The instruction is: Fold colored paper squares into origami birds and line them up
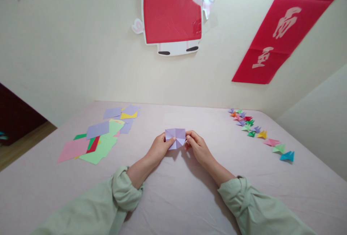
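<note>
A small lilac sheet of origami paper [177, 134] with crease lines meeting near its middle is held up between my hands, above the pale cloth. My left hand [160, 145] grips its left side, the thumb lying across the front and the fingers behind. At the sheet's right edge, my right hand [198, 146] has its thumb and forefinger closed together in a pinch on the paper. The paper's back side and the fingers behind it are hidden.
Loose coloured paper sheets [101, 148] lie spread at the left. Along the right runs a row of several small folded paper figures [262, 134]. The cloth-covered surface [179, 191] meets a wall with a red cartoon cutout [172, 11] and a red banner [283, 25].
</note>
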`<action>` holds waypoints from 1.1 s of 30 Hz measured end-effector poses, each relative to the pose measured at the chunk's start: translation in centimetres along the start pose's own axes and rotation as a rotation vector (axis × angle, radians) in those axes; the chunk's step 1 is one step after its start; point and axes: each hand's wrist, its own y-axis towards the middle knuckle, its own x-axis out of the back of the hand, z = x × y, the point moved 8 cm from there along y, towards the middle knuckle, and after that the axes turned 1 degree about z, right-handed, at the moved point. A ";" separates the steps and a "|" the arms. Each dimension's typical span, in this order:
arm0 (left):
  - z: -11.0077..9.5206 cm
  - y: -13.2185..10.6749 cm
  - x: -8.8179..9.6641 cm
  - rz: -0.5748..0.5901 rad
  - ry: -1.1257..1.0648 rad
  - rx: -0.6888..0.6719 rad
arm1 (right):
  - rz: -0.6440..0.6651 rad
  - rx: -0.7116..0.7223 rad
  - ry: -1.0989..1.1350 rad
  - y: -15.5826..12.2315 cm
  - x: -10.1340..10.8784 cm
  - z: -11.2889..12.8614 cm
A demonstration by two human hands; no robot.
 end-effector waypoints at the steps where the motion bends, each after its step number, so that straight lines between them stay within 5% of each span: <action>1: 0.0 0.0 0.1 -0.006 -0.022 0.015 | 0.008 0.011 -0.005 0.0 -0.1 0.1; 12: -0.5 -0.4 -0.3 0.029 0.095 0.011 | -0.011 0.100 -0.404 -1.1 -1.0 1.3; 22: -0.5 -0.3 -0.5 0.042 0.161 -0.028 | -0.008 0.140 -0.462 -1.2 -1.0 1.6; 33: -0.8 -0.2 -0.8 0.111 0.197 -0.071 | 0.034 -0.040 0.041 0.2 -0.2 -0.5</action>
